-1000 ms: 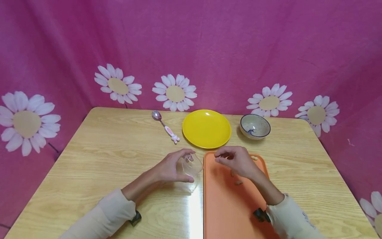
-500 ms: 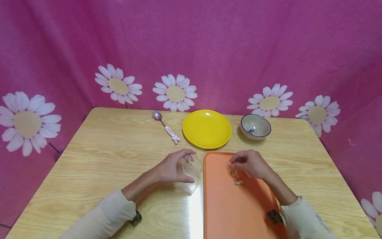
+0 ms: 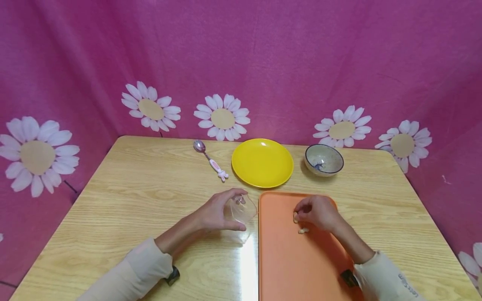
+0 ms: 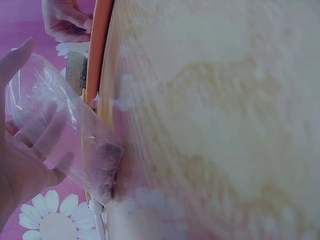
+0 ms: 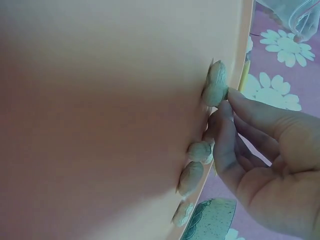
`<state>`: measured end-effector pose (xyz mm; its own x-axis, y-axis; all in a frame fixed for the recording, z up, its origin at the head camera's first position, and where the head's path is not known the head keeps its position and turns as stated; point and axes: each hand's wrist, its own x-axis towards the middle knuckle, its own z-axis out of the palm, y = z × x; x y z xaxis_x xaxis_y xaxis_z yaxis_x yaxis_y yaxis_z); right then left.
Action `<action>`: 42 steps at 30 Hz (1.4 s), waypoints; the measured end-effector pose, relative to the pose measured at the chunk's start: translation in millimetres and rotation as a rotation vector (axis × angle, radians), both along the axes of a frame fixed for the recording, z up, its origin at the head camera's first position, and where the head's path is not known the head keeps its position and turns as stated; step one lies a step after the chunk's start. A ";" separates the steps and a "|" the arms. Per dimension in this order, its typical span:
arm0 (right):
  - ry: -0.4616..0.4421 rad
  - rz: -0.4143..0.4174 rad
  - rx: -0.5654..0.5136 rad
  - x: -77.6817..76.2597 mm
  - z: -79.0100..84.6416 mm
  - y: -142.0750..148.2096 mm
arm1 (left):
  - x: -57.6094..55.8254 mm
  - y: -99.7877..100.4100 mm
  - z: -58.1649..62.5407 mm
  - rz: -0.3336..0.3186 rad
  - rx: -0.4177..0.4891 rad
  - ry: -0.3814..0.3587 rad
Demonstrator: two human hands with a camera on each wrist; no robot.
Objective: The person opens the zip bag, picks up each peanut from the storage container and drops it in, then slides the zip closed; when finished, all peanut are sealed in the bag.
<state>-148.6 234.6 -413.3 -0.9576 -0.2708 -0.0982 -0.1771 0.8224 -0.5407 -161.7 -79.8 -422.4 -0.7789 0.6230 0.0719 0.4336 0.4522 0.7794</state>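
The left hand (image 3: 215, 212) curls round a clear bag (image 3: 244, 211), contents unclear, beside the orange tray (image 3: 280, 255); the right hand (image 3: 320, 212) pinches one peanut (image 5: 216, 82) on that tray; at least three other peanuts (image 5: 191, 177) lie there untaken.

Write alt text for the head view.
A person's right hand touches a tan peanut on a rectangular orange tray; the left hand holds a clear plastic bag. Beyond lie a rabbit-handled metal spoon, round yellow plate and dark-rimmed round bowl.
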 end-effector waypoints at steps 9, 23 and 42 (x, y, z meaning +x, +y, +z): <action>-0.018 0.068 0.047 1.3 1.8 -2.2 | -0.8 0.0 -0.9 -0.006 0.004 0.015; -0.059 0.017 0.002 0.5 0.1 -4.2 | -0.5 -0.1 -1.0 0.001 0.007 0.011; 0.002 -0.054 -0.189 -11.3 19.6 -28.1 | -0.1 1.1 -0.4 0.009 0.001 -0.001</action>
<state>-159.9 206.5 -393.7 -0.9714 -0.2326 -0.0484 -0.1369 0.7148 -0.6858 -161.8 -78.7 -422.8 -0.7844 0.6160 0.0724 0.4292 0.4549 0.7803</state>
